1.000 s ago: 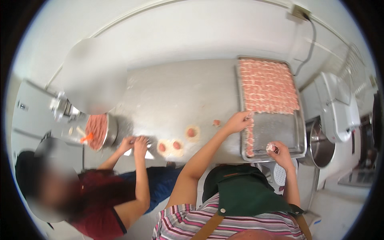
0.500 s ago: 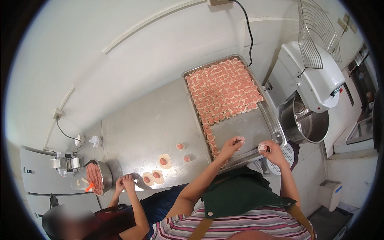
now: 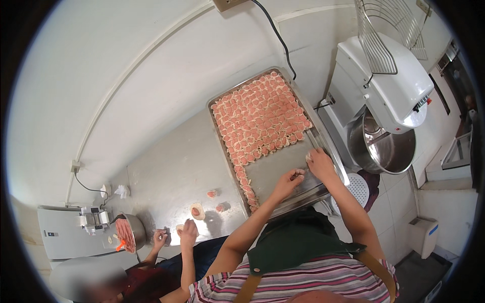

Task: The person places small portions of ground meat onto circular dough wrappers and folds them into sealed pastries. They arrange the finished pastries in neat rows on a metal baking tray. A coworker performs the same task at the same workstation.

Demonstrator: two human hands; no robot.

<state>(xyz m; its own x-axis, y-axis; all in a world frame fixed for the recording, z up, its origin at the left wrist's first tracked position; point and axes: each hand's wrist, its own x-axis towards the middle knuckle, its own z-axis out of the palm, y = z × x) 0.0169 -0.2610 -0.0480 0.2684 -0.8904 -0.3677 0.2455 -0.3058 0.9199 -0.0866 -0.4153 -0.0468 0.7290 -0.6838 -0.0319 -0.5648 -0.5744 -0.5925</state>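
Over the bare part of a metal tray [image 3: 275, 169], my right hand [image 3: 321, 162] is closed on a small pale dumpling, mostly covered by the fingers. My left hand [image 3: 288, 184] hovers by the tray's near side, holding nothing, with its fingers loosely curled, floury at the tips and apart from the thumb. Close rows of open-topped dumplings [image 3: 260, 118] with pink filling fill the far part of the tray, and a single line runs down its left side.
On the steel table [image 3: 166, 171] lie two small filled dumplings [image 3: 211, 194] and a wrapper with filling [image 3: 197, 211]. A co-worker's hands [image 3: 188, 232] work at the left near a bowl of pink filling [image 3: 126, 233]. A white mixer [image 3: 386, 86] stands at the right.
My right hand has moved from the tray's near right edge inward over its bare part. My left hand stays near the front. The co-worker's hands have moved apart, one onto a wrapper.
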